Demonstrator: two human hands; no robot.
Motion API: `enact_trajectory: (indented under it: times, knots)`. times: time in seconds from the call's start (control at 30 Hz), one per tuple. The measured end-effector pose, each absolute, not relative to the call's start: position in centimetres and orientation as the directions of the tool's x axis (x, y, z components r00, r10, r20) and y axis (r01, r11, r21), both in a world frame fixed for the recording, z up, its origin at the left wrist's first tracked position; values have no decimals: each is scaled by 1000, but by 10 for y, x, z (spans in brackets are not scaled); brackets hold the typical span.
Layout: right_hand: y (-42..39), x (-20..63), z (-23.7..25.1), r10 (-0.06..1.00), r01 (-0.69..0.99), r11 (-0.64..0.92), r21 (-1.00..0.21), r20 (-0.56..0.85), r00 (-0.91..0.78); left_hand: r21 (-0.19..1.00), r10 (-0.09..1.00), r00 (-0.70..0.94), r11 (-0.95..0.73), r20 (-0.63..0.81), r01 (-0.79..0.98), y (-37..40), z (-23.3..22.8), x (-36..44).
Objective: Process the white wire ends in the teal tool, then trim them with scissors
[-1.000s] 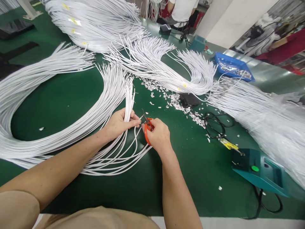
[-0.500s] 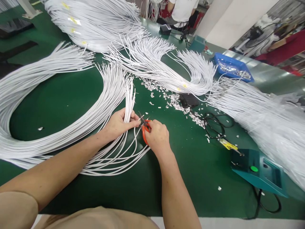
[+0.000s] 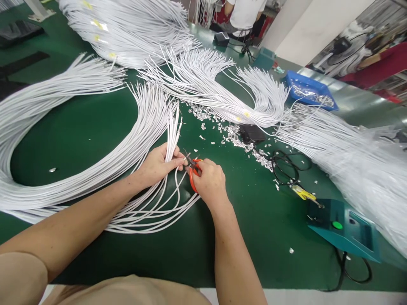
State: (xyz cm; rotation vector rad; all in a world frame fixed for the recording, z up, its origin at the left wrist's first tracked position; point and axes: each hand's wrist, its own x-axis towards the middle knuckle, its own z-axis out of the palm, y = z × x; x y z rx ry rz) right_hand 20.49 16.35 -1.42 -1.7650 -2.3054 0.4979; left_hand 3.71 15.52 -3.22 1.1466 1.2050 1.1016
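Observation:
My left hand (image 3: 162, 163) is closed round a small bunch of white cables (image 3: 172, 135), whose ends point up and away from me. One cable end sticks out between its thumb and fingertips. My right hand (image 3: 209, 180) grips a pair of orange-handled scissors (image 3: 193, 180) by the loops. The dark blades lie right at the left fingertips, by that cable end; whether they touch it I cannot make out. Loose lengths of the held cables curve across the green table (image 3: 178, 258) below both hands. A large looped bundle of white cables (image 3: 121, 163) lies to the left.
Small silvery scraps (image 3: 233, 135) are scattered beyond my hands. More cable bundles (image 3: 203, 84) lie at the back and right, with a blue tray (image 3: 310, 91) of small metal pieces. A teal device (image 3: 345, 228) with a black cord stands at right. A person (image 3: 243, 17) sits farther back.
The left thumb and fingertips have shifted slightly at the cable end, and the cables just below them have moved a little left. Both hands keep their hold.

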Motion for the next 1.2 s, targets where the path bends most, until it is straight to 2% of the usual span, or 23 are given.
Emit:
enact_trajectory:
  times: [0.1, 0.2, 0.3, 0.4, 0.5, 0.7, 0.9, 1.0, 1.13, 1.2]
  knots:
    - [166, 211, -15, 969, 786, 156, -598, -62, -239, 992, 989, 98, 120, -115, -48, 154, -28, 38]
    - [167, 212, -11, 984, 523, 35, -852, -62, -167, 986, 980, 148, 144, -131, -85, 153, -26, 38]
    - [166, 210, -7, 983, 273, -23, -962, -72, -171, 978, 967, 221, 156, -124, -136, 153, -27, 37]
    - [166, 208, -6, 969, 147, -25, -989, -60, -238, 969, 951, 290, 167, -110, -181, 153, -29, 37]
    - [167, 208, -8, 964, 99, -42, -994, -67, -259, 962, 939, 328, 181, -107, -205, 152, -29, 38]
    - [168, 207, -10, 971, 95, -89, -991, -108, -213, 947, 933, 334, 218, -132, -234, 152, -27, 38]
    - [167, 204, -10, 977, 146, -84, -986, -110, -180, 947, 953, 227, 248, -200, -205, 151, -31, 39]
    - [163, 199, -12, 986, 211, -6, -977, -41, -165, 958, 968, 148, 225, -201, -175, 151, -33, 39]
    - [156, 191, -12, 950, 315, 230, -921, 141, -280, 979, 986, 6, 165, -166, -118, 153, -38, 38]
    - [156, 189, -12, 958, 303, 223, -927, 151, -244, 982, 986, -27, 163, -166, -93, 155, -39, 37]
